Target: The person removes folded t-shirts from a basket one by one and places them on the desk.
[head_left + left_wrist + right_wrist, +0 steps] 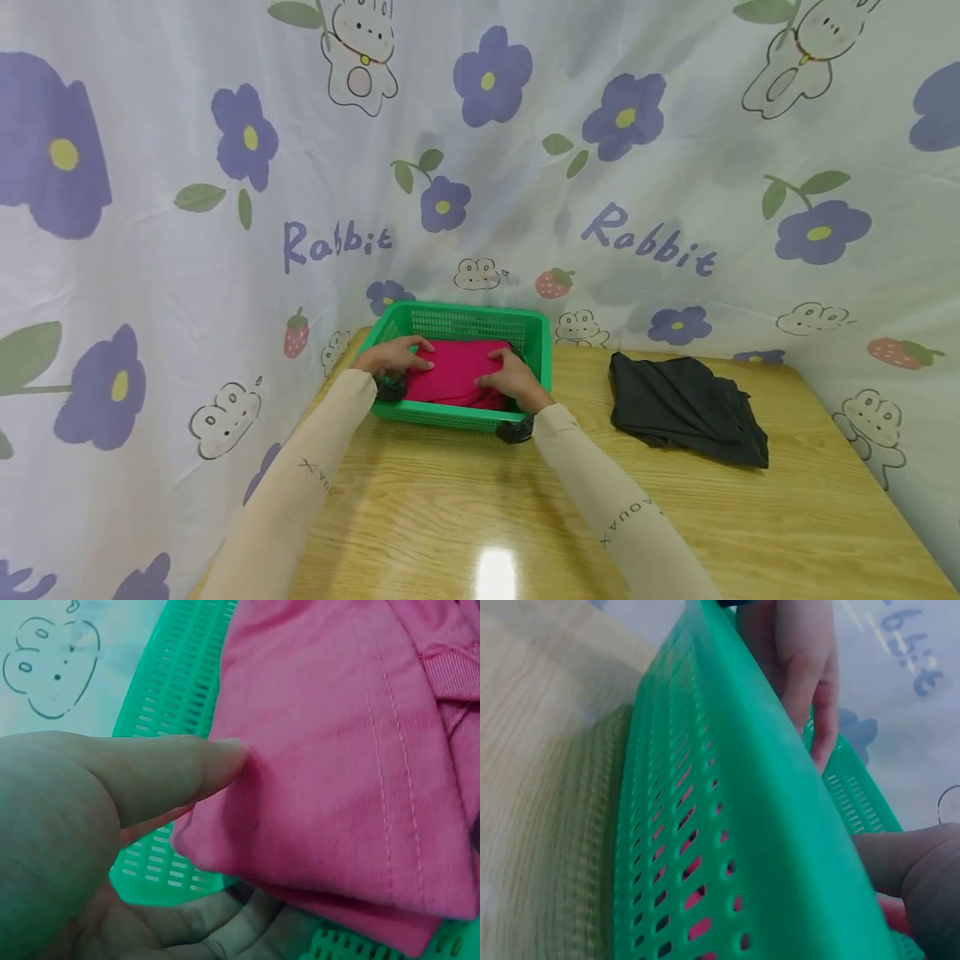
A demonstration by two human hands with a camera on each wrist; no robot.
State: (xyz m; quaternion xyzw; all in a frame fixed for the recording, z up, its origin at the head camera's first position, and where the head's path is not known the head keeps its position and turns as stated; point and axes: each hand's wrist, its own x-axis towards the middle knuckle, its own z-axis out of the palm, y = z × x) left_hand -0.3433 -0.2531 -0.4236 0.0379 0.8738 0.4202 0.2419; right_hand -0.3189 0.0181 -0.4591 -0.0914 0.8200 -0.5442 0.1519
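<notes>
We're judging it partway: pink cloth (456, 372) in basket (450, 414), left grip (392, 357) pinching it, right grip (519, 380) unclear, black cloth (682, 408) remaining on worktop (420, 500)

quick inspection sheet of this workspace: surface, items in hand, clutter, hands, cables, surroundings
Surface: wood-grain table, bright glare near the front
Job's things: folded pink cloth inside green basket
Clutter: dark cloth, loosely folded, on the table to the basket's right
Left hand: pinches the pink cloth's left side, thumb on top, fingers below
Right hand: touches the pink cloth's right side; grip unclear
Cables: nothing seen
Surroundings: sheet printed with flowers, rabbits and strawberries, behind the table and along its left
</notes>
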